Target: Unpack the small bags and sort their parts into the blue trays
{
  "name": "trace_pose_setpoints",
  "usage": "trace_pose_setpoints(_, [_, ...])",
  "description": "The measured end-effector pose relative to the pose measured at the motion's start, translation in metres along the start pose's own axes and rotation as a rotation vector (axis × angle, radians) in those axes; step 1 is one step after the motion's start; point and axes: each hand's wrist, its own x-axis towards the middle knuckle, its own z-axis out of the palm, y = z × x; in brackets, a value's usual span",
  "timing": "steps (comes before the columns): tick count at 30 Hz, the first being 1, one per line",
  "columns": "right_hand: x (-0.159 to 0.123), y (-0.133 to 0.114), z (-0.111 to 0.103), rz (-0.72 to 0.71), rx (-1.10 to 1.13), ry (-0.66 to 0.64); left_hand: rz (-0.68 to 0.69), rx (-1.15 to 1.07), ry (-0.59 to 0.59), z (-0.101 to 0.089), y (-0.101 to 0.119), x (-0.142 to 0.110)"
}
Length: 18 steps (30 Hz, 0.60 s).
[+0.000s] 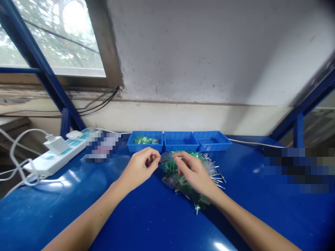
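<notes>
My left hand (142,164) is closed in a pinch on a small dark part with a thin metal pin, just above the blue table (146,216). My right hand (192,172) is also pinched, its thumb and forefinger on the other end of that part. Under my right hand lies a clear plastic bag (209,167) full of small green components with metal pins sticking out to the right. Three blue trays stand in a row behind the hands: the left tray (145,141) holds several green parts, the middle tray (180,140) and the right tray (212,139) look bare.
A white power strip (56,153) with a white plug and cables lies at the left on the table. A white cable (251,143) runs behind the trays to the right. Blue frame bars rise at both sides, with the wall and window behind.
</notes>
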Motion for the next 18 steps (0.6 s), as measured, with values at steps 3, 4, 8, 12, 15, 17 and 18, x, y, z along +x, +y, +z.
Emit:
trace_pose_setpoints(3, [0.001, -0.002, 0.0, 0.126, 0.304, 0.013, -0.054, -0.037, 0.049, 0.003, 0.002, -0.003])
trace_pose_setpoints(4, [0.002, -0.002, 0.001, 0.15, 0.389, 0.021, -0.046, -0.036, 0.028, 0.005, 0.002, -0.004])
trace_pose_setpoints(8, [0.005, 0.002, 0.003, 0.146, 0.549, 0.091, 0.123, -0.028, -0.116, 0.008, 0.008, -0.008])
trace_pose_setpoints(12, [0.005, 0.007, 0.002, 0.024, 0.45, 0.152, 0.049, -0.097, -0.186, 0.007, 0.014, -0.005])
trace_pose_setpoints(15, [0.001, 0.006, 0.001, -0.161, 0.177, 0.187, -0.221, -0.331, -0.263, 0.008, 0.015, -0.002])
trace_pose_setpoints(17, [-0.003, 0.003, 0.001, -0.364, -0.021, 0.171, -0.379, -0.539, -0.289, 0.011, 0.014, -0.001])
trace_pose_setpoints(18, [-0.005, 0.002, 0.002, -0.467, -0.098, 0.148, -0.428, -0.619, -0.285, 0.013, 0.014, 0.0])
